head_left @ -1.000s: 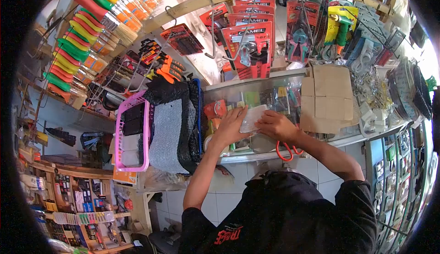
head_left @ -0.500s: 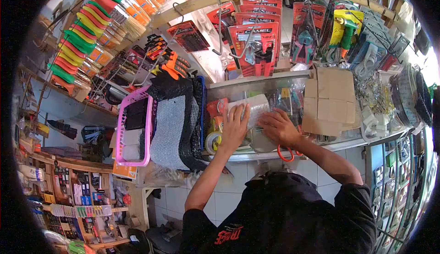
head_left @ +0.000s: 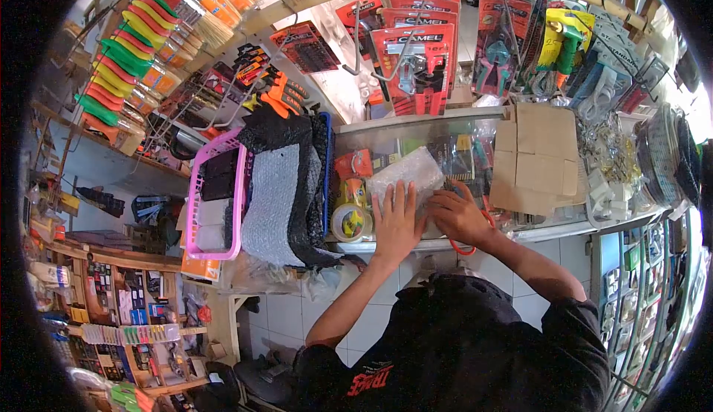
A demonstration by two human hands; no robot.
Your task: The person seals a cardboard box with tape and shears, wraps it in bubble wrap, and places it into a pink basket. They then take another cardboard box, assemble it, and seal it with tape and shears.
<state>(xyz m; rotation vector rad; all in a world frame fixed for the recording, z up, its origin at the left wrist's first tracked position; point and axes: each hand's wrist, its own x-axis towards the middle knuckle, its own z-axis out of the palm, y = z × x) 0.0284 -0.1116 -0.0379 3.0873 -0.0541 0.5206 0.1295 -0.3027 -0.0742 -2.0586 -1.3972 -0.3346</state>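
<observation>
A bubble-wrapped package (head_left: 410,174) lies tilted on the glass counter in front of me. My left hand (head_left: 397,226) rests on its near edge, fingers stretched out and apart. Close beside it, my right hand (head_left: 459,215) has its fingers bent at the package's lower right corner. Orange-red loops of a pair of scissors (head_left: 463,249) stick out from under the right palm and wrist; the blades are hidden. A roll of clear tape (head_left: 351,223) sits left of my left hand.
A pink basket (head_left: 239,219) and a strip of bubble wrap (head_left: 275,204) with black wrapping lie left. To the right is a folded cardboard sheet (head_left: 536,159). Carded tools (head_left: 416,63) hang from hooks above. The counter's metal edge (head_left: 431,245) runs nearest my body.
The package has turned, its right end higher. My left hand has moved down and right, off its top to the near edge. The tape roll shows more fully.
</observation>
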